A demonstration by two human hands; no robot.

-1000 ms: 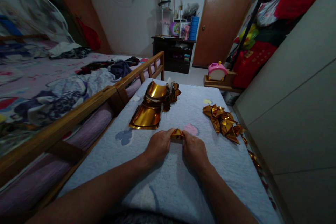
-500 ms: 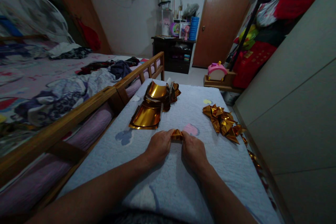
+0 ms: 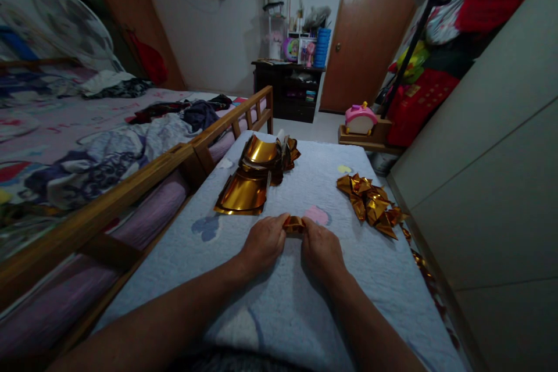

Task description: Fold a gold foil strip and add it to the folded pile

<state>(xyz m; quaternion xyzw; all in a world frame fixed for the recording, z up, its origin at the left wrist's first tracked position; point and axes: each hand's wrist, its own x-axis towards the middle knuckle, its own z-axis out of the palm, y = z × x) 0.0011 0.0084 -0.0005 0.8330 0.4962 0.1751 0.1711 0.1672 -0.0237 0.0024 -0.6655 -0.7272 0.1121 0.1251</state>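
A small folded piece of shiny gold foil paper (image 3: pixel 294 224) is stretched between my two hands, low over the blue bed cover. My left hand (image 3: pixel 265 244) is closed on its left end, and my right hand (image 3: pixel 321 245) pinches the right end. Fingertips and the paper's underside are hidden. Ahead and to the left lie curved stacks of gold foil sheets (image 3: pixel 242 190). Over on the right is a pile of folded gold foil pieces (image 3: pixel 370 204), pointed and angular in shape.
A wooden bed rail (image 3: pixel 174 157) runs along the left, with a larger bed and rumpled clothes beyond it. A pale cabinet (image 3: pixel 492 186) borders the right side, more gold pieces lying in the gap. Past the far edge stand a pink toy case (image 3: pixel 361 121) and a dark cabinet (image 3: pixel 285 93).
The gold paper between my hands has changed shape slightly, its peaked middle now looking flatter and more like a band. Both hands stay in nearly the same place.
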